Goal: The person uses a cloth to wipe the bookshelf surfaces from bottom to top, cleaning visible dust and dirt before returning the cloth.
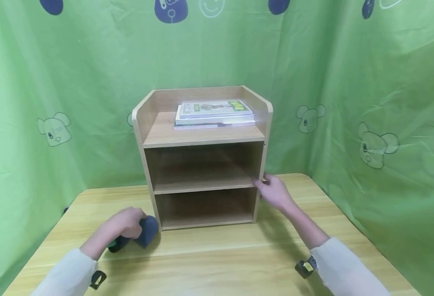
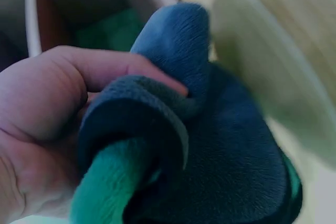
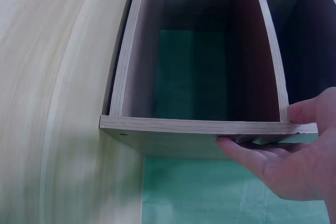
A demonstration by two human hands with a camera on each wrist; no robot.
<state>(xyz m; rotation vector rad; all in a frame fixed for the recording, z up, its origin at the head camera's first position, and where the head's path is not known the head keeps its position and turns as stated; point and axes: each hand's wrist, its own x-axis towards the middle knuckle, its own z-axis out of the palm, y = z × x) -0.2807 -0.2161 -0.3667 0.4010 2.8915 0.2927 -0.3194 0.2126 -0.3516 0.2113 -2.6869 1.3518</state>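
A small wooden shelf unit (image 1: pixel 204 142) stands upright on the table, with two bare compartments below its open top. At its lower left front corner, my left hand (image 1: pixel 125 223) grips a bunched cloth (image 1: pixel 148 231), dark blue on one side and green on the other. The left wrist view shows the cloth (image 2: pixel 220 161) folded over in the hand, index finger pressing into it. My right hand (image 1: pixel 274 192) holds the unit's right side panel (image 3: pixel 205 126) near the middle shelf, thumb at the front edge and the other fingers against the outer face.
Several books (image 1: pixel 215 115) lie stacked on the unit's top. The light wood table (image 1: pixel 209 263) extends in front and to both sides. A green curtain (image 1: pixel 102 61) with printed cartoon animals hangs behind and around the table.
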